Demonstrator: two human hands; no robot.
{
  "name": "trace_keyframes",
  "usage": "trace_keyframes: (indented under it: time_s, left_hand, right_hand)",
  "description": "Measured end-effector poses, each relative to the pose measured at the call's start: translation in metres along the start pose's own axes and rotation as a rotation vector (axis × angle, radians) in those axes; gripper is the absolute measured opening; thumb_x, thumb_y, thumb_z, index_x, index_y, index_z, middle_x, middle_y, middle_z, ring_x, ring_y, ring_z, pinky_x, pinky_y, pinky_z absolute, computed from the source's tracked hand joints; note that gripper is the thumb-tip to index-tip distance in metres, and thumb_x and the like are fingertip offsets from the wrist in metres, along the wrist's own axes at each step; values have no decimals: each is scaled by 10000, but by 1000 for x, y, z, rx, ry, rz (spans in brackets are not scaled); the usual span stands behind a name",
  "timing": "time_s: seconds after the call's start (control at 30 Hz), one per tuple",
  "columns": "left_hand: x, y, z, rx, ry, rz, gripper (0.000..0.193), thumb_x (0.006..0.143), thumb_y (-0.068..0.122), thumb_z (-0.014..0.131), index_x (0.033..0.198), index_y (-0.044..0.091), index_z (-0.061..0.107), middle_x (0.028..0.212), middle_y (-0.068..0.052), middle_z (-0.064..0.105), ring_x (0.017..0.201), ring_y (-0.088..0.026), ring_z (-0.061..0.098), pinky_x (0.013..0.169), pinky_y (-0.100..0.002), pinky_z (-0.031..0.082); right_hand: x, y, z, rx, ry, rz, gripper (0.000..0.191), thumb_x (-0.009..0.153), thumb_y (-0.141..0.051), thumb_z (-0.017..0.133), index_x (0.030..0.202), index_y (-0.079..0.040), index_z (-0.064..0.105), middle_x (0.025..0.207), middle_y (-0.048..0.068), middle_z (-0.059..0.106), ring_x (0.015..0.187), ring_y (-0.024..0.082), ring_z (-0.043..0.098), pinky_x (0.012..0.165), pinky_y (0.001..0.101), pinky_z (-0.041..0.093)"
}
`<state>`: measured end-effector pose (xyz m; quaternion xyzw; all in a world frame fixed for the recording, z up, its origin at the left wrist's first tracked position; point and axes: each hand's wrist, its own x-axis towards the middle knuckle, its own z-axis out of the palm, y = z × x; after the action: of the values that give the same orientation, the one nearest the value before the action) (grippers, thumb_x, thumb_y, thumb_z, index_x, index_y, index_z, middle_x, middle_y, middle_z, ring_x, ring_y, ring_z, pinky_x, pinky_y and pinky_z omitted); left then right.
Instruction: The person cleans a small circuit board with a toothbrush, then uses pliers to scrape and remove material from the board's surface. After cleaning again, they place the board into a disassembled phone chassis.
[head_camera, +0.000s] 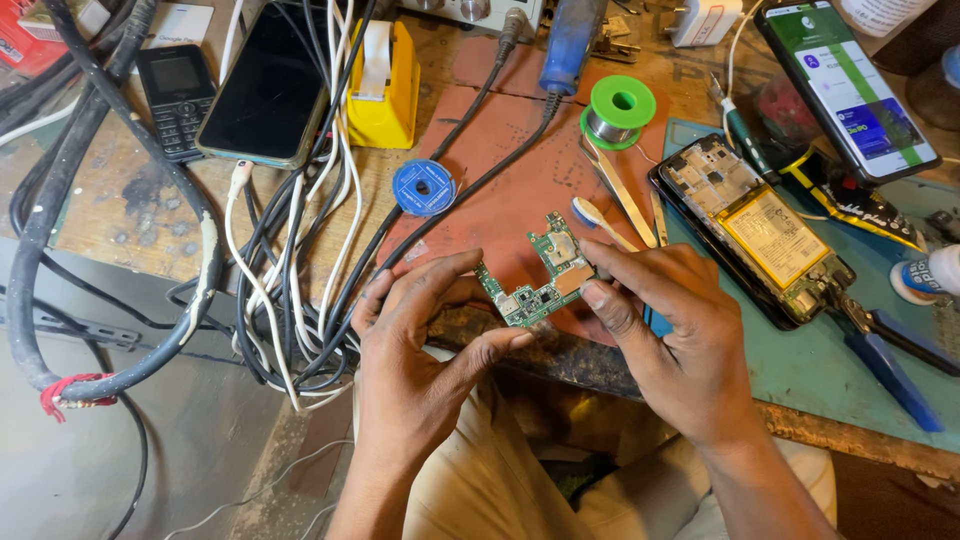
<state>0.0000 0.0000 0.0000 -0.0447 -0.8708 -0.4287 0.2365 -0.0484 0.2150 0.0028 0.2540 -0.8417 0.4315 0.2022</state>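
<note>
The left hand (420, 330) and the right hand (665, 330) together held a small green L-shaped circuit board (540, 280) above the near edge of the worn wooden surface (120, 215). The left hand pinched the board's lower left end between thumb and fingers, and the right hand pinched its right side between thumb and forefinger, the other fingers curled. Below the hands lay the person's lap in pale beige trousers (490, 480).

Under and behind the board lay a reddish-brown rubber mat (500, 170), and just right of it a teal work mat (850, 370). On the teal mat lay an opened black smartphone with its yellow-orange battery showing (760, 235), well clear of the right hand, with blue-handled pliers (890, 345) at its lower end. Beside the right forefinger lay a white toothbrush with a blue head (595, 220) and metal tweezers (620, 195).

To the left, a tangle of black and white cables (290, 260) spread over the surface and hung off its edge. Further back on the red mat stood a flat blue round spool (423, 187) and a green reel of solder wire (618, 110). At the far side lay a yellow tape dispenser (385, 85), a dark-screened smartphone (270, 85), a small black keypad phone (178, 95), and at the far right a lit smartphone with a green and white screen (850, 85)
</note>
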Motion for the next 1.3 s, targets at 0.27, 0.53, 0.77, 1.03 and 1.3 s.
trace_keyframes:
  time_s: [0.27, 0.53, 0.77, 1.03, 1.3]
  left_hand:
    - [18, -17, -5, 6, -11, -14, 651, 737, 318, 895, 1303, 96, 661, 1011, 23, 768, 1126, -147, 691, 1162, -439, 253]
    - [30, -42, -8, 2, -12, -23, 646, 743, 317, 884, 1305, 93, 657, 1003, 31, 767, 1135, -143, 682, 1161, -450, 248]
    - [30, -66, -10, 28, 11, 12, 676, 728, 349, 892, 1306, 84, 662, 1195, -60, 719, 1250, -217, 615, 1166, -454, 241]
    - [25, -76, -7, 0, -24, -6, 677, 729, 328, 878, 1323, 83, 663, 1152, -30, 740, 1254, -209, 622, 1181, -456, 224]
    - [19, -95, 0, -69, -15, -12, 657, 734, 338, 891, 1296, 85, 665, 1064, -1, 765, 1151, -159, 679, 1191, -435, 224]
  right_hand:
    - [21, 0, 15, 5, 2, 3, 326, 934, -130, 757, 1246, -39, 729, 985, 46, 752, 895, 162, 624, 857, 289, 467]
    - [33, 3, 35, 97, -27, -6, 271, 1015, -102, 667, 1266, -13, 716, 1016, 66, 752, 943, 163, 625, 869, 288, 480]
    - [34, 5, 55, 142, -36, 11, 272, 1029, -111, 644, 1273, -6, 707, 1032, 69, 742, 931, 150, 624, 846, 272, 485]
    - [26, 13, 61, 189, -44, 27, 286, 1020, -121, 655, 1276, -4, 705, 996, 60, 740, 924, 147, 617, 824, 266, 490]
    - [20, 28, 78, 91, -30, 9, 280, 1031, -125, 651, 1284, -23, 712, 1013, 55, 728, 938, 150, 620, 892, 282, 467]
